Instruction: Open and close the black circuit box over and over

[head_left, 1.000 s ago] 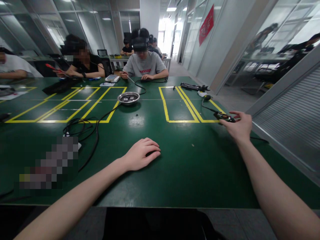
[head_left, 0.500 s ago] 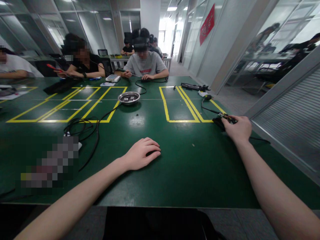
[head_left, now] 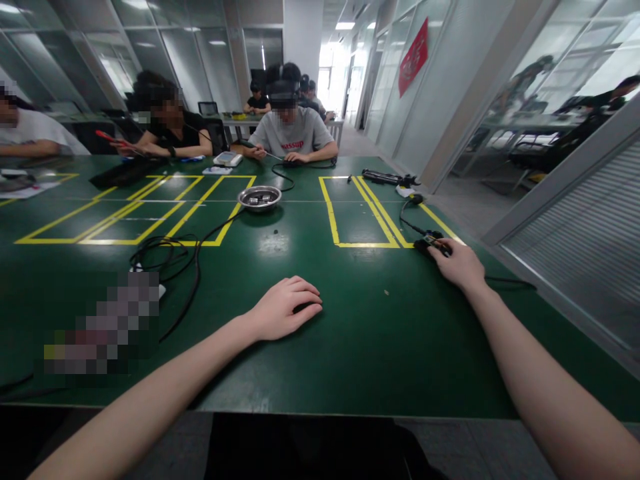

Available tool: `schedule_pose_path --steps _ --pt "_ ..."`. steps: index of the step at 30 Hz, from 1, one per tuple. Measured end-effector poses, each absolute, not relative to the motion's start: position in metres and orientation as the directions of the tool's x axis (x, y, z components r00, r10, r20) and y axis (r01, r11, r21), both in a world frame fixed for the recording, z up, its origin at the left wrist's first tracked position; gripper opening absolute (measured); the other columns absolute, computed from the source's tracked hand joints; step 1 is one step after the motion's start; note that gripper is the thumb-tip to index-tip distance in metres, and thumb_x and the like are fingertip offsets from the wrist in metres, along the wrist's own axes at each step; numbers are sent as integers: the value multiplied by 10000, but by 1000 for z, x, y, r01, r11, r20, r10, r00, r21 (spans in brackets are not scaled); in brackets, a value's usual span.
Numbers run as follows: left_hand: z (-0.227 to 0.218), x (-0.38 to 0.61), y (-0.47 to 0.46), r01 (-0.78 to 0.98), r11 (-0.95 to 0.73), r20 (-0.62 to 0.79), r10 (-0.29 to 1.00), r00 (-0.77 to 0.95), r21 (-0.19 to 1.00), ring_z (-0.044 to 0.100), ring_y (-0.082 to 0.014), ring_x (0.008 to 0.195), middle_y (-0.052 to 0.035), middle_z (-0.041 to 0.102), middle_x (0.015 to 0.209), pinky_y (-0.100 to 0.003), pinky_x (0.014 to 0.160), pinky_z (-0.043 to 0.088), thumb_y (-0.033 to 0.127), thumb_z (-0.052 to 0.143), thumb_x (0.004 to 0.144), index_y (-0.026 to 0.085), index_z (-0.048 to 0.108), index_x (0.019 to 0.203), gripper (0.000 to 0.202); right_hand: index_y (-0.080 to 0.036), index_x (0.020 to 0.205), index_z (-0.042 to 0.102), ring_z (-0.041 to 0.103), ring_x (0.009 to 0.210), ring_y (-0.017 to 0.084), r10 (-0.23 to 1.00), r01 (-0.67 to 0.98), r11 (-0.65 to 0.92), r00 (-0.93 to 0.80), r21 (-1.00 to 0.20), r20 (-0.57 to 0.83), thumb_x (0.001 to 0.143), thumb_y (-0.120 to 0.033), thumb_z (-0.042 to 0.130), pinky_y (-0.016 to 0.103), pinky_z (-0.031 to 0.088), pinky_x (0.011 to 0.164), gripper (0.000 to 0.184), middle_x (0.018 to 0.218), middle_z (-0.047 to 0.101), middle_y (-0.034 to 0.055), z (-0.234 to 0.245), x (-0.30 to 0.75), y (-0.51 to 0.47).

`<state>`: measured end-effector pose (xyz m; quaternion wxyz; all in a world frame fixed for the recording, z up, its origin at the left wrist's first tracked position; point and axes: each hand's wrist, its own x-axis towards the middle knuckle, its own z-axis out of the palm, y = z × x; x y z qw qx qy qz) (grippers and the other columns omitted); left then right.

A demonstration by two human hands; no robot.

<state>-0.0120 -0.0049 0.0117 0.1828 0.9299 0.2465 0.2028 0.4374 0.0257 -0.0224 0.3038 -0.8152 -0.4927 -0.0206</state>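
My left hand (head_left: 287, 308) rests on the green table (head_left: 350, 347), palm down, fingers loosely stretched, with nothing in it. Farther off on the right, my right hand (head_left: 461, 263) has its thumb and fingers closed on a small dark device with exposed wiring (head_left: 434, 240). My fingers cover part of it, so its exact kind is unclear. The device is low over the tabletop or touching it; I cannot tell which. A black cable (head_left: 409, 220) leads from it toward a small black round part (head_left: 416, 199).
A steel bowl (head_left: 259, 199) holding small metal parts stands mid-table. Coiled black cable (head_left: 163, 250) and a blurred-out object (head_left: 105, 327) lie left. A black folded tool or stand (head_left: 390, 177) lies far right. Yellow tape (head_left: 360, 245) marks rectangles. Co-workers (head_left: 295, 133) sit opposite.
My right hand has shifted a little to the left and slightly down in the picture, and the wired device has moved with it. My left hand has stayed in place.
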Motion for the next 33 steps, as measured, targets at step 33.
schedule_pose_path --steps 33 --pt "6 -2 -14 504 -755 324 643 694 419 633 -330 1239 -127 689 1344 -526 1110 466 487 829 783 221 583 1361 683 -233 1420 603 687 1204 254 698 509 703 -627 -498 345 850 -174 657 391 574 1007 576 1395 657 113 -3 251 -33"
